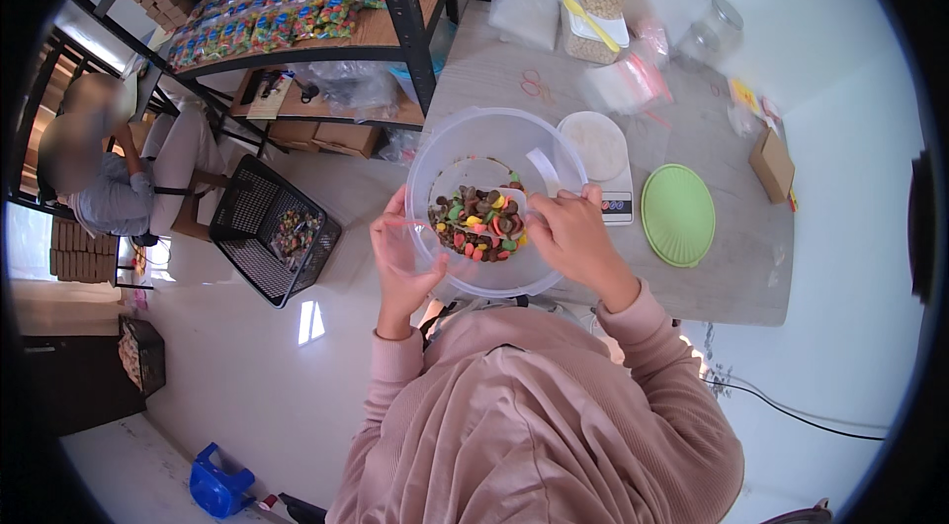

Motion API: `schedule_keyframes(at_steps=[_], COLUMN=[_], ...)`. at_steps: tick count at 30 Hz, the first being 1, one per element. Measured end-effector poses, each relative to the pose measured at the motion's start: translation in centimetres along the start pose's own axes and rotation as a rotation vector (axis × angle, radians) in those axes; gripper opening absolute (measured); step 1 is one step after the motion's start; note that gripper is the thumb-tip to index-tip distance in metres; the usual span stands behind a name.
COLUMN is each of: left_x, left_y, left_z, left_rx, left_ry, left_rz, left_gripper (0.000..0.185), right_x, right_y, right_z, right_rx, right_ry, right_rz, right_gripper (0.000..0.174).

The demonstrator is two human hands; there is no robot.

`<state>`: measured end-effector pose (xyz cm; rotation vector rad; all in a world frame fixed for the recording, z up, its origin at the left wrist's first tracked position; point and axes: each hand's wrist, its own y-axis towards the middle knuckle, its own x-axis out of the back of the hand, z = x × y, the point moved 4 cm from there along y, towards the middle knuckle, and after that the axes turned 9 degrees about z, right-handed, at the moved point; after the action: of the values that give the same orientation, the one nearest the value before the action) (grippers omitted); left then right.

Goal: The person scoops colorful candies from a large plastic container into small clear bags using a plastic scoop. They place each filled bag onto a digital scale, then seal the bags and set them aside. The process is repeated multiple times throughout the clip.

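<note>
A large translucent plastic tub (482, 127) stands before me at the table's near edge, with chocolate-brown and brightly coloured candies (474, 248) in its bottom. My right hand (582, 238) reaches over the tub's right side and grips a translucent scoop (520, 199). The scoop is heaped with candies and sits low inside the tub, above the loose ones. At the tub's left rim, my left hand (400, 268) holds a clear plastic zip bag (404, 246) with a red strip along its mouth. The bag appears to have nothing in it.
Right of the tub are a kitchen scale (594, 146) and a green lid (678, 216). Behind lie zip bags (626, 83), a nut container (589, 46) with a yellow spoon (591, 23), and jars (708, 34). Left are a shelf (371, 34) of candy packs, a black basket (274, 227) and a seated person (122, 190).
</note>
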<state>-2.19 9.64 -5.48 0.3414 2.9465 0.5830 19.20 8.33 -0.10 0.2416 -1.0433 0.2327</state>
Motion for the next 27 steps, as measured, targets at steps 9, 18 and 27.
schedule_keyframes(at_steps=[9,18,27], left_x=[1.8,1.2,-0.8], left_y=[1.1,4.2,7.0], left_z=[0.1,-4.9,-6.1], left_rx=[0.073,0.141,0.088], left_ry=[0.165,0.712,0.779], left_rz=[0.004,0.231,0.357], left_gripper=[0.062,0.068,0.066], right_x=[2.1,5.5,7.1], right_y=[1.3,4.3,6.6], right_z=[0.0,0.5,2.2], right_rx=[0.011,0.124,0.299], right_ry=[-0.024,-0.039,-0.125], right_rz=[-0.010,0.078,0.182], right_gripper=[0.012,0.011,0.013])
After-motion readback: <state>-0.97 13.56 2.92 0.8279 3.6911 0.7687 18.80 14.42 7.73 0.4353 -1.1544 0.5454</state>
